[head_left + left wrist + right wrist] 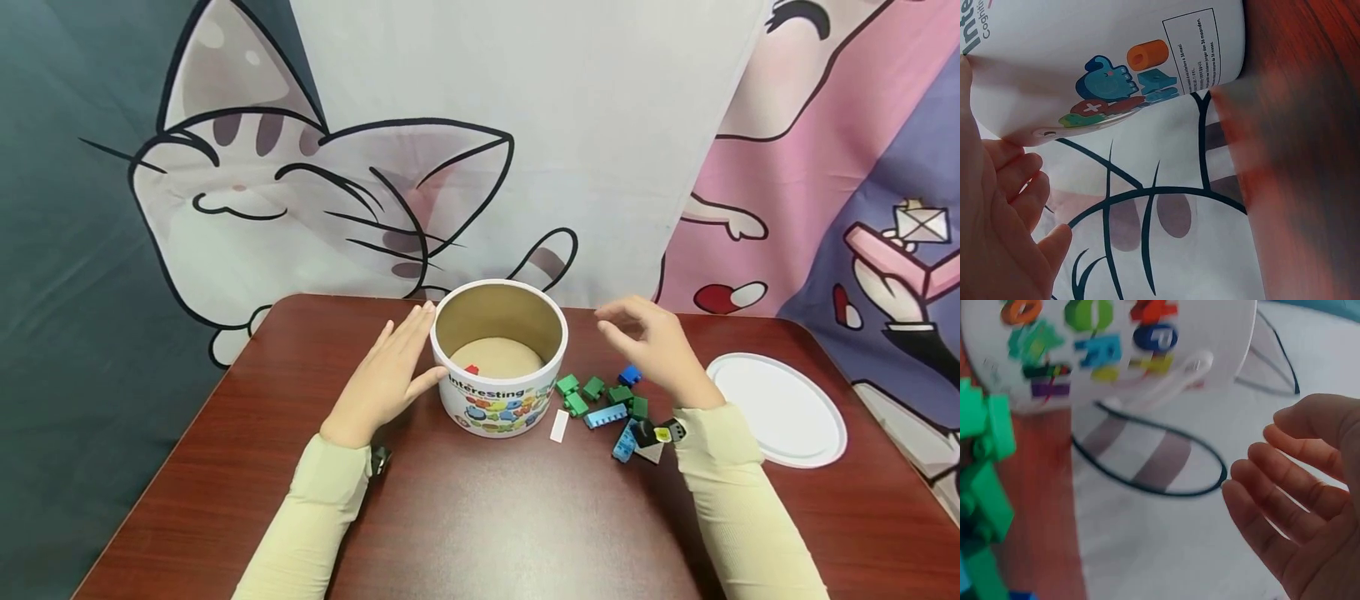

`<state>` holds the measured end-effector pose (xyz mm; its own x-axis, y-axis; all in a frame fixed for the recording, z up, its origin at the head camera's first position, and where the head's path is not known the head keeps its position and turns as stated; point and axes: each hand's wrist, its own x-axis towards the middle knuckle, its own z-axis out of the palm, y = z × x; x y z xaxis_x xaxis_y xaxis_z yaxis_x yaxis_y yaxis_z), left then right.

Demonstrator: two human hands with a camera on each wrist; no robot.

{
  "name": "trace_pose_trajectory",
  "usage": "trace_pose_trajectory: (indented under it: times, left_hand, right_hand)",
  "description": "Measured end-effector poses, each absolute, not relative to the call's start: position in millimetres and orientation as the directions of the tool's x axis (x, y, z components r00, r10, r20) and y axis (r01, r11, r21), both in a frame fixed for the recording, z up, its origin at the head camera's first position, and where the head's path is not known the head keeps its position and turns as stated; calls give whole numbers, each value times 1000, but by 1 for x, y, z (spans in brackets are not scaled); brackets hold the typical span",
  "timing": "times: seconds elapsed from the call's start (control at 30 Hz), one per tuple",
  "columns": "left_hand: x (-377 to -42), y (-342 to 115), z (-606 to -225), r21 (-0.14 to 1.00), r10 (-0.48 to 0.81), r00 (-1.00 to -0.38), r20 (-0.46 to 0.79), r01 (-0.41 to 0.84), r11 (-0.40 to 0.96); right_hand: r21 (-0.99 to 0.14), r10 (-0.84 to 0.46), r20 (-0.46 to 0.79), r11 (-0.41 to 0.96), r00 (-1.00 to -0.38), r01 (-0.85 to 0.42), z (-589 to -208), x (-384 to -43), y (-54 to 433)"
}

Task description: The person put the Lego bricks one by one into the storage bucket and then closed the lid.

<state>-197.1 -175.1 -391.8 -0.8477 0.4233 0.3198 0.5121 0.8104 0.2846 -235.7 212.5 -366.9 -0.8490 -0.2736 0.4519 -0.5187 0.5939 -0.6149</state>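
A white printed bucket (498,404) stands upright near the back of the table, with a small red piece (471,369) visible inside. My left hand (382,375) lies along its left side, fingers extended and fingertips at the rim. In the left wrist view that hand (1004,206) is against the bucket wall (1110,56). To the right of the bucket, my right hand (652,346) hovers above the bricks with loosely bent fingers. Nothing is between those fingers (1285,494). Green bricks (576,404), light blue bricks (606,416) and a blue brick (630,375) lie below it.
A round white lid (780,408) lies on the right of the brown table (480,517). A small white piece (559,426) rests in front of the bucket. Behind the table hangs a cloth (562,100) with cartoon cats.
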Motion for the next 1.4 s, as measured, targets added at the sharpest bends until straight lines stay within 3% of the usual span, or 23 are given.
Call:
trace_pose_trajectory:
  times: [0.33, 0.87, 1.4]
  left_hand:
    - [-197, -174, -394, 287, 427, -844, 325, 518, 806]
    - [-195, -176, -392, 288, 426, -840, 338, 523, 803]
    - [-198, -175, -394, 288, 427, -837, 343, 526, 800]
  right_hand:
    - [-637, -138, 301, 707, -943, -307, -393, -236, 247]
    - [-555, -174, -5, 820, -985, -142, -420, -245, 271]
    - [-531, -199, -33, 834, -979, -151, -424, -247, 268]
